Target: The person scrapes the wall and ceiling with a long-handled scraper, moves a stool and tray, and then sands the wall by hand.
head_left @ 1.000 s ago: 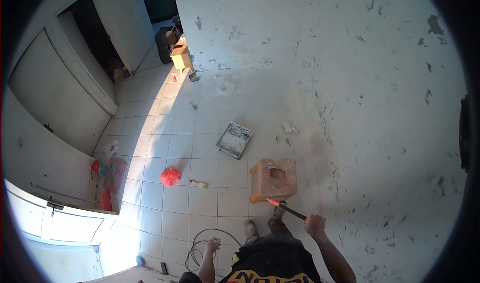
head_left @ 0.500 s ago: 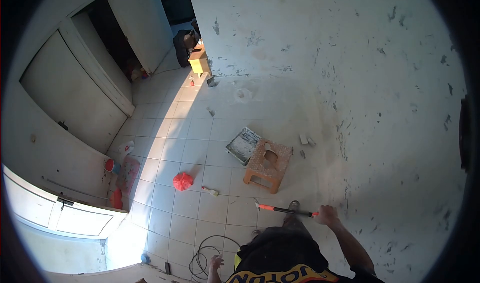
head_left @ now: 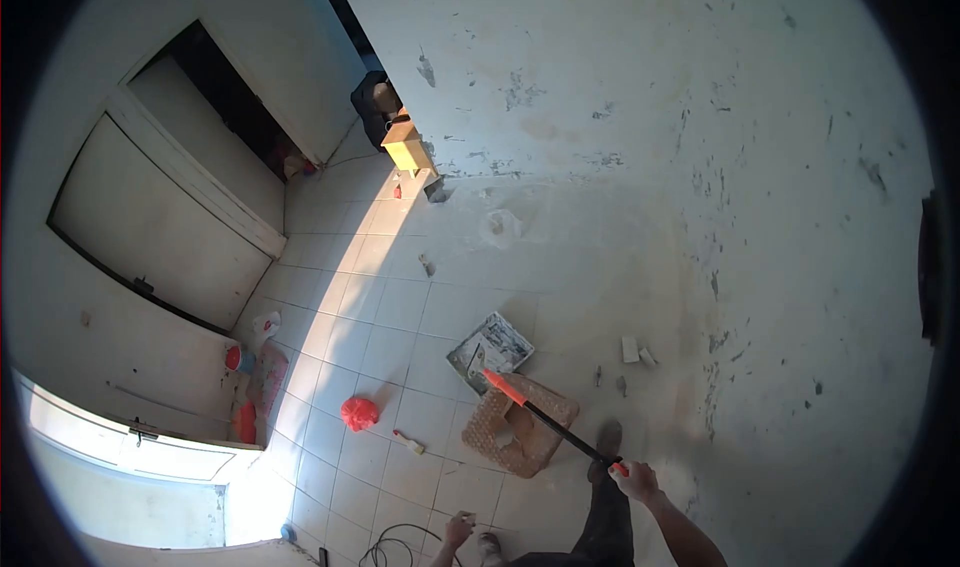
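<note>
Pole (head_left: 545, 423) looks light and stiff, slanting over the stool (head_left: 520, 425) toward the tray (head_left: 490, 347). My right hand (head_left: 634, 481) is wrapped round its near end, best grip; left hand (head_left: 459, 530) hangs loose, fingers unclear.

The pole (head_left: 545, 422) in my right hand (head_left: 637, 482) is black with bright orange at both ends — the far tip and the grip. It crosses a tan, speckled stool (head_left: 520, 425). The tray (head_left: 490, 349) beside it is grey smeared with white. White floor tiles (head_left: 390, 307), a red bag (head_left: 359, 413), a yellow box (head_left: 408, 149) — the wall (head_left: 700, 167) off-white, flecked with grey chips.
</note>
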Action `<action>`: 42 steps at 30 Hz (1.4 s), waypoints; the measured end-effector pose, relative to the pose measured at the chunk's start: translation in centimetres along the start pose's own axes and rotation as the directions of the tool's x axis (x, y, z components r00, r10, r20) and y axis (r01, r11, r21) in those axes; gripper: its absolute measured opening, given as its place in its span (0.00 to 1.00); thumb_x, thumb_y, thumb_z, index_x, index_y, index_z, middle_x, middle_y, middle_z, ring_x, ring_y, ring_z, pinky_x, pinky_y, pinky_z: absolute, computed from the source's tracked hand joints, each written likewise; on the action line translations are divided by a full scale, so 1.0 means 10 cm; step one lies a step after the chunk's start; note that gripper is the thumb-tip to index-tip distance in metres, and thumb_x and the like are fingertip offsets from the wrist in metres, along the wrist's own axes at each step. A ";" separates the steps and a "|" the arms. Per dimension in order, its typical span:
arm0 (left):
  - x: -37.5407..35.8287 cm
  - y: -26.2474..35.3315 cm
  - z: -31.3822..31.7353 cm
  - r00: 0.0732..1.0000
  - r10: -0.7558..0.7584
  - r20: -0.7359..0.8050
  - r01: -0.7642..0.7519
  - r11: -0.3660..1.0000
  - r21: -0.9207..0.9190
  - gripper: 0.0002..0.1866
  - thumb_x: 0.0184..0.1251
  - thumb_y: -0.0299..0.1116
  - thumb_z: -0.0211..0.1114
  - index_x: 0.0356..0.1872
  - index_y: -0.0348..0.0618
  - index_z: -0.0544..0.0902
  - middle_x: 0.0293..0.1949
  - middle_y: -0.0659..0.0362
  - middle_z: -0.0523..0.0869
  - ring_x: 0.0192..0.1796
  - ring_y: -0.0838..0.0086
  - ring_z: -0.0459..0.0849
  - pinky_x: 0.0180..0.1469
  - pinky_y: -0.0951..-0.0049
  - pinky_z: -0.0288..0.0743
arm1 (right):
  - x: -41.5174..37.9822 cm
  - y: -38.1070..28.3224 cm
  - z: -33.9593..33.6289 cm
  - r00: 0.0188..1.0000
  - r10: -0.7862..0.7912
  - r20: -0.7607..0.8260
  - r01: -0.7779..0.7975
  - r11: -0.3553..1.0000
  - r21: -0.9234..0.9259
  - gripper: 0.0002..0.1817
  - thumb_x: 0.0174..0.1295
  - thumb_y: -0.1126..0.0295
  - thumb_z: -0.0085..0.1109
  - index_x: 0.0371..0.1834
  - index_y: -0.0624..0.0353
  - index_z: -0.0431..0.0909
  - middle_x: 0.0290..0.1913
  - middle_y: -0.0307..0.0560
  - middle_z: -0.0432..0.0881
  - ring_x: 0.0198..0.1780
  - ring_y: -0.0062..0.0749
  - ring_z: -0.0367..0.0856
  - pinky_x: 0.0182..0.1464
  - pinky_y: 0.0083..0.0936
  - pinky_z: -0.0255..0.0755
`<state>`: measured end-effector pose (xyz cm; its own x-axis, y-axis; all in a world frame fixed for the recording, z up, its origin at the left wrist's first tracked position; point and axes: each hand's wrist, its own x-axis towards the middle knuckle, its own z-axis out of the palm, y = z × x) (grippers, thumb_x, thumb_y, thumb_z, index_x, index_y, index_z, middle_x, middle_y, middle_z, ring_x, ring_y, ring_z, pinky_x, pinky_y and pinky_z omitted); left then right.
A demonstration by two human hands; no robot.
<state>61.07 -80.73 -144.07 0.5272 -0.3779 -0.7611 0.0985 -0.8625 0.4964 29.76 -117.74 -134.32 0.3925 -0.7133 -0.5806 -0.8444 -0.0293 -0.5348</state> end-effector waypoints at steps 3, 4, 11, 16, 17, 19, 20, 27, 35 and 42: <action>0.57 1.39 0.96 0.995 0.085 0.048 -0.097 0.926 0.366 0.33 0.65 0.53 0.62 0.64 0.42 0.68 0.59 0.41 0.77 0.64 0.47 0.72 0.63 0.51 0.67 | 1.15 -0.09 -0.35 0.998 0.044 0.049 -0.041 0.998 -0.057 0.23 0.59 0.46 0.61 0.41 0.56 0.85 0.35 0.58 0.86 0.43 0.54 0.85 0.50 0.44 0.76; 0.86 1.58 1.22 0.985 0.175 -0.012 -0.153 0.892 0.424 0.37 0.64 0.53 0.64 0.67 0.42 0.64 0.64 0.39 0.72 0.69 0.46 0.67 0.67 0.47 0.62 | 1.54 -0.04 -0.32 0.999 0.014 0.047 -0.012 0.999 -0.033 0.22 0.58 0.47 0.62 0.41 0.56 0.85 0.35 0.59 0.86 0.43 0.55 0.84 0.49 0.44 0.76; 2.53 2.83 2.20 0.843 0.194 -0.502 -0.008 0.937 0.349 0.51 0.63 0.61 0.61 0.77 0.48 0.45 0.76 0.37 0.41 0.78 0.41 0.41 0.75 0.39 0.38 | 4.24 0.23 0.62 0.990 -0.091 0.105 0.093 0.996 -0.014 0.20 0.57 0.51 0.64 0.39 0.57 0.85 0.35 0.60 0.85 0.43 0.56 0.84 0.47 0.42 0.77; 3.02 3.00 2.62 0.746 0.100 -0.658 0.214 0.900 0.380 0.52 0.61 0.62 0.63 0.78 0.49 0.45 0.77 0.38 0.40 0.78 0.41 0.39 0.75 0.39 0.37 | 5.51 0.15 1.56 0.970 -0.152 0.189 0.154 0.988 0.007 0.20 0.58 0.50 0.62 0.39 0.57 0.85 0.34 0.59 0.85 0.40 0.55 0.84 0.46 0.43 0.77; 3.04 2.98 2.62 0.733 0.126 -0.669 0.190 0.905 0.380 0.53 0.61 0.62 0.64 0.78 0.49 0.46 0.77 0.39 0.39 0.78 0.41 0.39 0.75 0.38 0.38 | 5.70 0.15 1.74 0.969 -0.148 0.199 0.152 0.988 -0.010 0.21 0.58 0.49 0.61 0.40 0.57 0.85 0.35 0.59 0.85 0.41 0.55 0.85 0.47 0.43 0.76; 3.07 2.95 2.62 0.712 0.150 -0.686 0.183 0.904 0.387 0.53 0.60 0.59 0.66 0.77 0.47 0.47 0.77 0.41 0.42 0.78 0.42 0.40 0.74 0.37 0.43 | 5.95 0.09 1.96 0.966 -0.135 0.219 0.137 0.991 0.005 0.22 0.59 0.48 0.61 0.40 0.56 0.85 0.35 0.58 0.86 0.40 0.53 0.85 0.47 0.43 0.76; 3.09 2.92 2.63 0.729 0.141 -0.670 0.193 0.897 0.399 0.53 0.60 0.59 0.66 0.77 0.47 0.47 0.77 0.41 0.42 0.78 0.42 0.40 0.74 0.37 0.43 | 6.06 0.10 2.12 0.964 -0.128 0.235 0.131 0.991 0.003 0.22 0.59 0.48 0.60 0.40 0.56 0.85 0.34 0.58 0.86 0.40 0.52 0.85 0.47 0.43 0.76; 3.21 2.80 2.67 0.736 0.146 -0.661 0.181 0.898 0.400 0.49 0.64 0.54 0.63 0.76 0.41 0.48 0.75 0.42 0.46 0.77 0.46 0.43 0.73 0.36 0.46 | 6.38 0.40 2.68 0.941 -0.119 0.317 0.103 0.992 0.068 0.22 0.61 0.46 0.58 0.46 0.51 0.84 0.36 0.54 0.86 0.41 0.52 0.84 0.49 0.43 0.75; 3.30 2.62 2.70 0.714 0.273 -0.645 0.035 0.906 0.422 0.48 0.65 0.53 0.62 0.76 0.43 0.46 0.74 0.44 0.48 0.77 0.50 0.46 0.76 0.41 0.45 | 6.43 1.39 3.22 0.971 -0.186 0.152 0.169 0.978 0.118 0.17 0.64 0.58 0.55 0.51 0.52 0.81 0.42 0.54 0.85 0.46 0.51 0.83 0.51 0.44 0.74; 3.35 2.61 2.74 0.699 0.232 -0.677 -0.010 0.949 0.315 0.48 0.62 0.50 0.64 0.76 0.46 0.45 0.72 0.45 0.52 0.75 0.53 0.55 0.76 0.43 0.53 | 6.22 2.73 2.62 0.924 0.137 -0.358 -0.164 0.985 -0.047 0.15 0.56 0.72 0.58 0.48 0.54 0.80 0.45 0.52 0.79 0.54 0.48 0.76 0.59 0.43 0.68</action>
<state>58.17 -125.15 -168.07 0.9624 -0.2362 -0.1340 -0.1776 -0.9207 0.3475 40.72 -144.60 -201.13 0.1165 -0.9137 -0.3892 -0.9136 0.0552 -0.4029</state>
